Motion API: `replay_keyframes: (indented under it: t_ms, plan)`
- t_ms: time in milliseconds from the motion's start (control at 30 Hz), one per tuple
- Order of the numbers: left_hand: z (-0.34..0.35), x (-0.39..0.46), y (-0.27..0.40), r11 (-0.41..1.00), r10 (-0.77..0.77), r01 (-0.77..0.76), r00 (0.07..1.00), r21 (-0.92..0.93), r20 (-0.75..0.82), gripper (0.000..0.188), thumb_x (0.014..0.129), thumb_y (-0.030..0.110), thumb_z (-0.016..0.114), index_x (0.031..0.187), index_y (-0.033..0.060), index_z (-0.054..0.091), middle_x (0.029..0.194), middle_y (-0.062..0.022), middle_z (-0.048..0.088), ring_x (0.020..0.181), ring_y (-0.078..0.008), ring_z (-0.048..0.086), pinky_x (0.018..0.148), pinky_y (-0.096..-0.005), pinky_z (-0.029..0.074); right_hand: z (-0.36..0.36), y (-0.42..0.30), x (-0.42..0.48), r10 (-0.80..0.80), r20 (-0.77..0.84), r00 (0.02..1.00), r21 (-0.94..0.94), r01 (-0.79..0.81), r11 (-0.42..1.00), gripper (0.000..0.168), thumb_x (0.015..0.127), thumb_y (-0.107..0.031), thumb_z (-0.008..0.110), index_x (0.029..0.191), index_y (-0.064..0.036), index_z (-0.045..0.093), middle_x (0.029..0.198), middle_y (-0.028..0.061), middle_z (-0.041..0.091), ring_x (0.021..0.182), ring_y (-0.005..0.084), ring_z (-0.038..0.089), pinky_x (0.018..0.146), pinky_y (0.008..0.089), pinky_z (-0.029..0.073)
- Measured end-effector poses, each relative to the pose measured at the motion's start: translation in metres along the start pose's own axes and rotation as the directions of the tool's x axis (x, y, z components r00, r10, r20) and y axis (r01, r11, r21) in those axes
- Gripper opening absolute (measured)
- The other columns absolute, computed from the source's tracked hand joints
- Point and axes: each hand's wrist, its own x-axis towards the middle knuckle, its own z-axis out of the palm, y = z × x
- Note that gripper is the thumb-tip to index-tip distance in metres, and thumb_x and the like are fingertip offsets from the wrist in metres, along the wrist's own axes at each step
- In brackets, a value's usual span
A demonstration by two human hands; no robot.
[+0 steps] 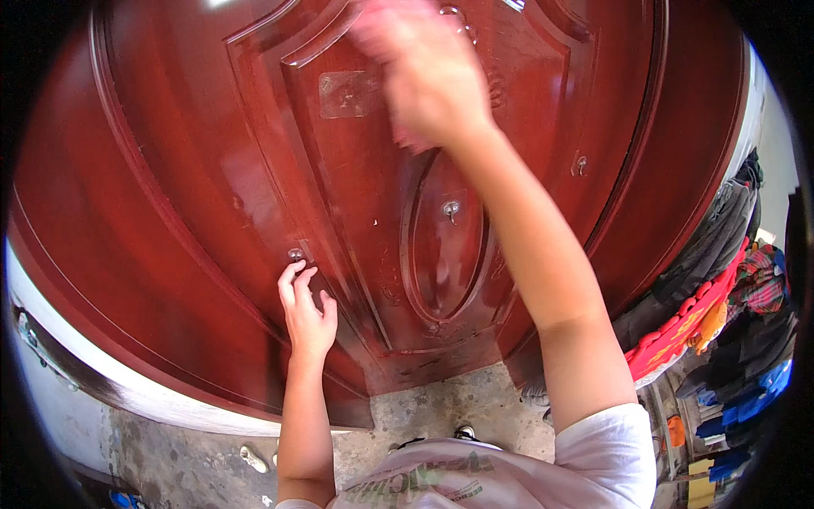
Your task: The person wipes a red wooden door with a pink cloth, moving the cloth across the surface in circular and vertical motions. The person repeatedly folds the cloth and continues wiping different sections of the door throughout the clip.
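Observation:
A glossy red-brown wooden door [362, 267] with carved panels fills the view before me. My right hand [432, 89], blurred, is raised to its upper part and holds a pink cloth [407, 16] against or close to the surface. Pink fabric also shows below the wrist. At the lower left, my left hand [308, 312] is empty with its fingers apart and slightly bent. Its fingertips are just below a clear adhesive hook [296, 254]; I cannot tell whether they touch it. Another hook [451, 210] sits inside the carved oval, and a transparent square patch [344, 95] is left of my right hand.
One more hook [580, 165] is on the door's right side. Dark clothes [712, 229] and a red banner with yellow writing [683, 324] hang at the right. A pale shoe [254, 459] lies on the stained concrete floor [439, 413]. A white wall [63, 356] borders the left.

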Motion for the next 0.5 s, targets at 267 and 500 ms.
replay_keyframes:
  t_ms: [267, 500]
  plan:
    - [0.013, 0.011, -0.009, 0.965, -0.046, 0.043, 0.999, -0.259, -0.005, 0.033, 0.089, -0.012, 0.064, 0.118, 0.0041, 0.069, 0.136, -0.0112, 0.062, 0.09, -0.0208, 0.067, 0.074, -0.033, 0.057, -0.069, 0.161, -0.134, 0.308, -0.372, 0.876, -0.178, -0.392, 0.902, 0.064, 0.1, -0.005, 0.053, 0.164, -0.002, 0.048, 0.167, 0.0232, 0.051, 0.16, 0.0437, 0.04, 0.134, 0.051, 0.03]
    - [0.013, 0.002, -0.01, 0.952, -0.105, 0.101, 0.995, -0.29, 0.004, 0.028, 0.09, -0.012, 0.063, 0.11, 0.007, 0.07, 0.137, -0.0069, 0.062, 0.086, -0.0157, 0.066, 0.066, -0.0299, 0.052, -0.013, 0.078, -0.09, 0.311, -0.395, 0.864, -0.163, -0.399, 0.902, 0.07, 0.098, -0.009, 0.057, 0.167, -0.004, 0.045, 0.171, 0.022, 0.048, 0.163, 0.0462, 0.035, 0.136, 0.0565, 0.024]
